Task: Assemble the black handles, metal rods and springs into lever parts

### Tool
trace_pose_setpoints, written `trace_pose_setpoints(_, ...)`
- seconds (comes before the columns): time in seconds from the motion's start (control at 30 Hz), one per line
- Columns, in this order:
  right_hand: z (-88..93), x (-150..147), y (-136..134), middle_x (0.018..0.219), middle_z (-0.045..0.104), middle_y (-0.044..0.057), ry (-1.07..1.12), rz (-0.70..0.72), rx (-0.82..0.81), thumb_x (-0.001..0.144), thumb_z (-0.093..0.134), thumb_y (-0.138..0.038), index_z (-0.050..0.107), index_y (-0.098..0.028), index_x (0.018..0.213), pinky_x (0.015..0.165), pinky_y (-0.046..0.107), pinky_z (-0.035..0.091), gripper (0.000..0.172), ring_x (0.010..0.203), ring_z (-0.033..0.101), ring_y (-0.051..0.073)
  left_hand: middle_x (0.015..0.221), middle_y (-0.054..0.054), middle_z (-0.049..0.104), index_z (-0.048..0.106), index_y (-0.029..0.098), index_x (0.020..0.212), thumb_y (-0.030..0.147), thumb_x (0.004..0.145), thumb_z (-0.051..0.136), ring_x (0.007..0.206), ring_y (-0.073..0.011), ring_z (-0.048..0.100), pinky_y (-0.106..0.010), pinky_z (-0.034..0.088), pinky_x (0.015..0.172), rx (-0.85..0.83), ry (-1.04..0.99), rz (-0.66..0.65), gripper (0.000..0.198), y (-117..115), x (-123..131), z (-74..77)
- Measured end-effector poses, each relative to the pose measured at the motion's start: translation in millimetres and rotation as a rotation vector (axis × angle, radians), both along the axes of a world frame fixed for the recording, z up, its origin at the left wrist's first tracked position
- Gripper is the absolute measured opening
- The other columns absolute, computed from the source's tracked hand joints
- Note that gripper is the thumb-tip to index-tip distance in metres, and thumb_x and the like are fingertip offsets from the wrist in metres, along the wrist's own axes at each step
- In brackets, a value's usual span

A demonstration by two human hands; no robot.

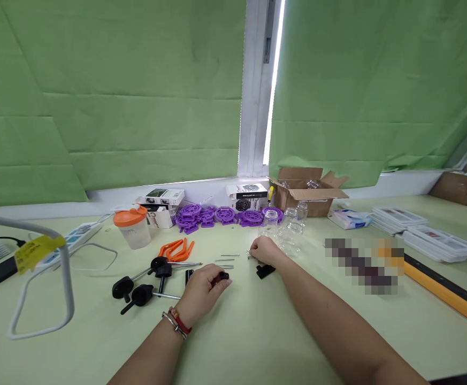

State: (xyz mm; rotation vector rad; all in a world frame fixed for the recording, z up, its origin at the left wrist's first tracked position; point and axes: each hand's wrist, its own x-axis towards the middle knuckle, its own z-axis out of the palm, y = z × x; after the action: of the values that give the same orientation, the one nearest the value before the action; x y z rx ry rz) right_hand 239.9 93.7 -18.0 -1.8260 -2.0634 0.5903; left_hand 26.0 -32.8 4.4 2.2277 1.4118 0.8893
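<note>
My left hand is closed around a small black plastic part, whose end shows past the fingertips. My right hand reaches farther out, its fingers pinched at some small metal springs; whether one is between the fingertips is hidden. Just below that hand lie flat black pieces. Thin metal rods rest between the two hands. Left of my left hand are black crank-like parts with metal shafts and orange plastic handles.
Purple plastic wheels line the back, near small boxes. Clear glass jars stand before an open carton. An orange-lidded cup and a grey metal frame are leftward; plastic cases are rightward.
</note>
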Motion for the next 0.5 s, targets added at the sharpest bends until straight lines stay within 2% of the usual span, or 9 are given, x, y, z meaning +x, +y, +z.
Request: trace_pose_setpoints(0.5, 1.2, -3.5, 4.4, 0.071, 0.068, 0.006, -0.043, -0.041, -0.021, 0.064, 0.064, -0.016, 0.069, -0.017, 0.065, 0.052, 0.021, 0.04, 0.005, 0.06, 0.06, 0.014, 0.068, -0.001, 0.056, 0.06, 0.018, 0.073, 0.036, 0.081, 0.051, 0.062, -0.0134, 0.048, -0.024, 0.035, 0.058, -0.014, 0.016, -0.007, 0.021, 1.6, -1.8, -3.4)
